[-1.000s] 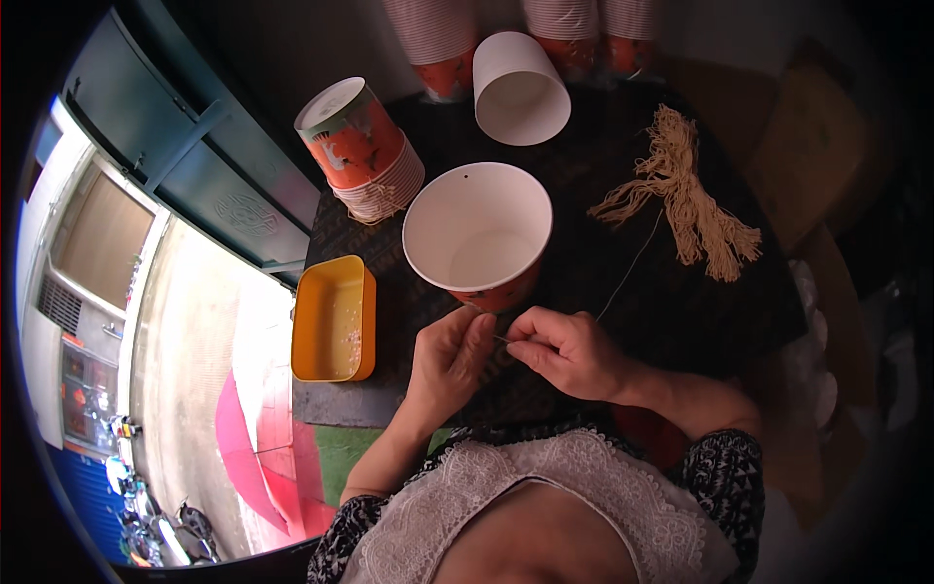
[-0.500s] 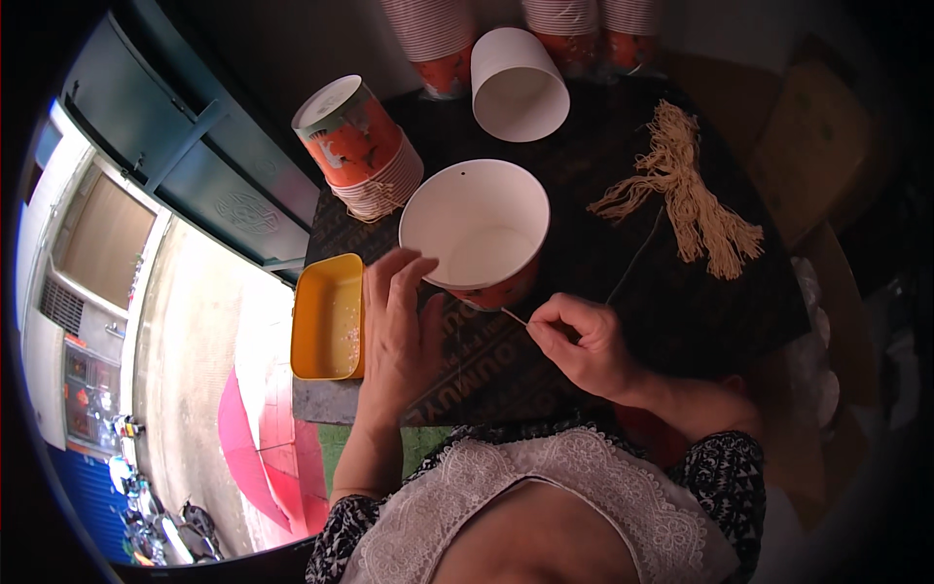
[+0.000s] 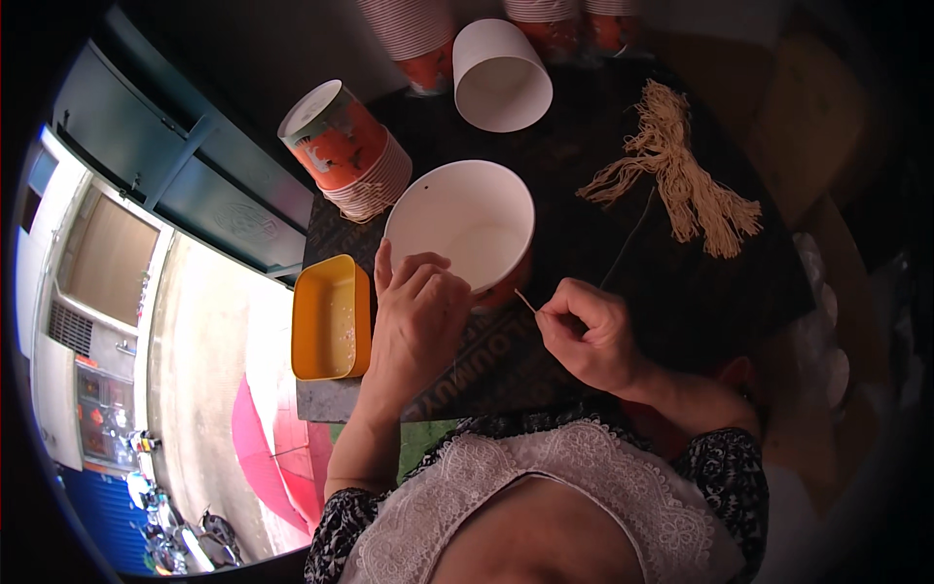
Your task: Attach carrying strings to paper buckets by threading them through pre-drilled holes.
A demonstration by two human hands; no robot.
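Note:
A white-lined paper bucket (image 3: 462,219) with an orange outside stands upright on the dark table, and a small dark hole shows near its far rim. My left hand (image 3: 418,307) is at its near left side, fingers bent against the rim and wall, one finger pointing up along the edge; the thumb is hidden. Just right of the bucket, my right hand (image 3: 589,331) pinches a thin pale string (image 3: 525,300) between thumb and forefinger. The string's short end points toward the bucket without clearly touching it.
A yellow plastic box (image 3: 333,321) holding small bits sits to the left. Behind it stands a stack of upside-down orange buckets (image 3: 345,146). A white bucket (image 3: 501,78) lies tipped at the back, near wrapped stacks (image 3: 409,34). A bundle of beige strings (image 3: 671,170) lies at the right.
My left hand has shifted right against the bucket, its fingers more bent. The bucket has turned a little, its hole now farther left. My right hand still pinches the string.

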